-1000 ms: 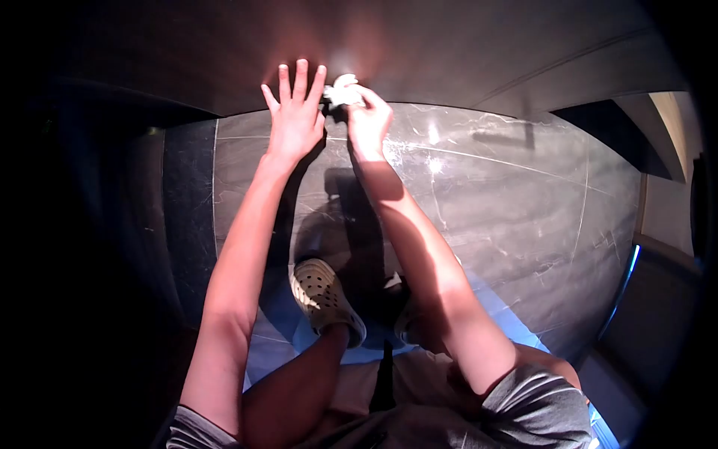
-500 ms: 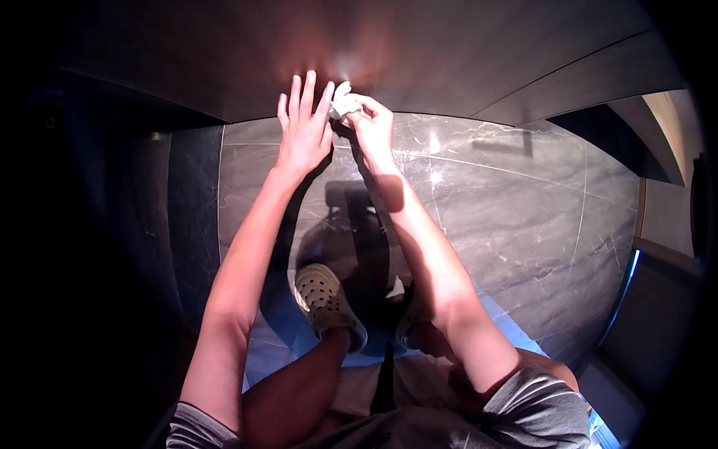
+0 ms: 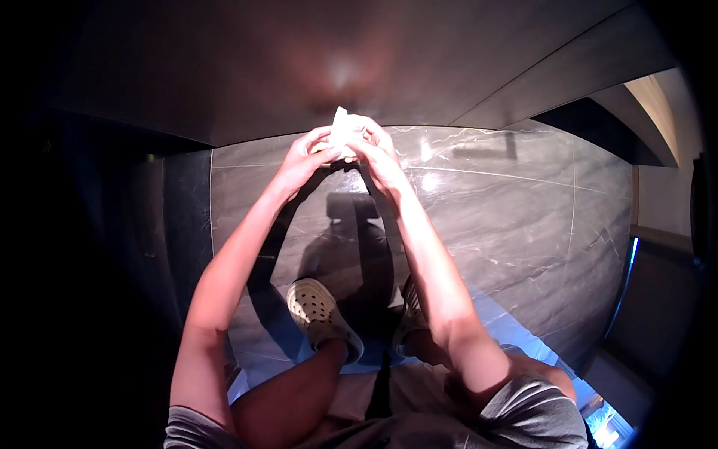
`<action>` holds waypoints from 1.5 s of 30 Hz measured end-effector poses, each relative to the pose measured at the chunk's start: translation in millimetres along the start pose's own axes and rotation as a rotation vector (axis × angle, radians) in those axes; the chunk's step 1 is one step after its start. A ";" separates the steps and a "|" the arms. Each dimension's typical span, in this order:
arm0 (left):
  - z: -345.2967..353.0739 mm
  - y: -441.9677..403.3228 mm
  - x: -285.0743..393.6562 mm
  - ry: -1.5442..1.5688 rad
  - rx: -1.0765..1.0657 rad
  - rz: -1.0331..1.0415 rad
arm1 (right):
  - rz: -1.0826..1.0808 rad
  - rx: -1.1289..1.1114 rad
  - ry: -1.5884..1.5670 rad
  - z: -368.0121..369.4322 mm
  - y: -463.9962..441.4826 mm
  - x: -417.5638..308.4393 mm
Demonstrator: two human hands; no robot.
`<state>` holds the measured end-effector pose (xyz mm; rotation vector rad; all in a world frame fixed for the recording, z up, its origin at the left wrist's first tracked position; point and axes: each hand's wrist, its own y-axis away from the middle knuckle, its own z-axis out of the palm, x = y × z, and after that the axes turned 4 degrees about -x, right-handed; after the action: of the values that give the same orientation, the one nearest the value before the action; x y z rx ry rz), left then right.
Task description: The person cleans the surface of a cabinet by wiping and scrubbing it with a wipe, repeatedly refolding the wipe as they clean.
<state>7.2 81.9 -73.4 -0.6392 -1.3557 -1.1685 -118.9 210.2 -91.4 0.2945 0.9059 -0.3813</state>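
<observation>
A white crumpled tissue is between my two hands, in front of the dark glossy panel. My left hand is closed on its left side, thumb pointing inward. My right hand grips it from the right with curled fingers. Strong light washes out the tissue, so its folds and some fingertips are hard to make out. Both hands are over the grey marbled tile floor, near the panel's lower edge.
My feet, in beige clogs with holes, are on the floor below my hands. A wooden curved edge and a dark cabinet-like shape with a blue light strip stand at the right. The left side is very dark.
My left hand has come off the panel, where its fingers were spread, and closed on the tissue. Both hands have drawn back slightly toward me.
</observation>
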 end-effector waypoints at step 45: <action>50.5 -12.9 93.2 0.141 0.069 0.054 | 0.055 -0.073 0.196 13.3 5.3 -105.9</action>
<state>-40.9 98.2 20.6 -0.5304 -1.2463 -1.0977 -166.3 230.3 2.3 0.2922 1.0996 -0.2711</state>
